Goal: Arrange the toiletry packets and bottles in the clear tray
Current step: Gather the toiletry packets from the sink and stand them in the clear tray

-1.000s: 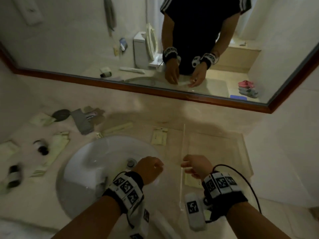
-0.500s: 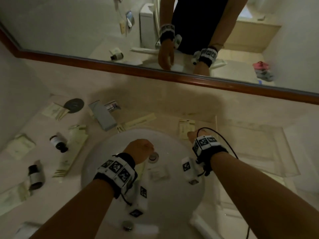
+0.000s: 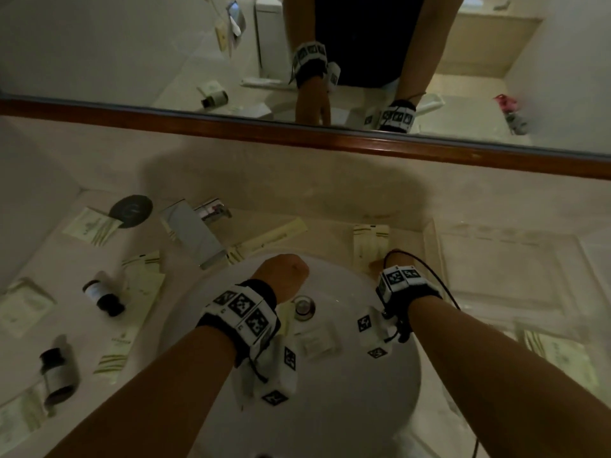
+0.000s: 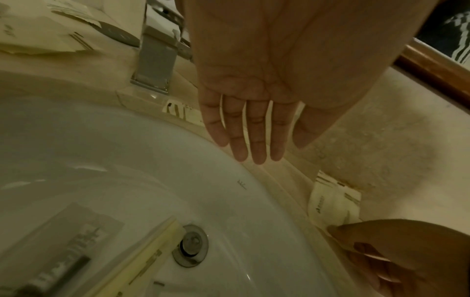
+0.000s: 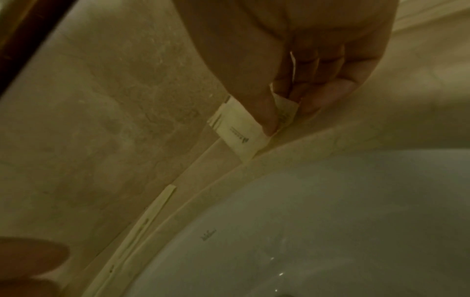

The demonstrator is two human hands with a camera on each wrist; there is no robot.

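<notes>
My right hand (image 5: 279,120) pinches a small cream packet (image 5: 239,128) between thumb and fingers, on the counter behind the sink rim; the same packet (image 3: 370,239) shows ahead of my right hand (image 3: 391,259) in the head view. My left hand (image 4: 249,130) hovers over the basin's back rim, fingers straight, holding nothing. The clear tray (image 3: 496,276) stands on the counter to the right. Two dark bottles (image 3: 102,295) (image 3: 58,368) lie on the left counter among several cream packets (image 3: 142,285).
The white basin (image 3: 347,408) holds a clear packet (image 3: 317,338) and a long cream packet (image 4: 142,261) near the drain (image 3: 304,305). A chrome faucet (image 3: 195,233) stands at the back left, beside a long packet (image 3: 271,239). A mirror backs the counter.
My right hand left the tray's edge, reached left and forward to the packet behind the sink, and took hold of it. My left hand stayed over the basin.
</notes>
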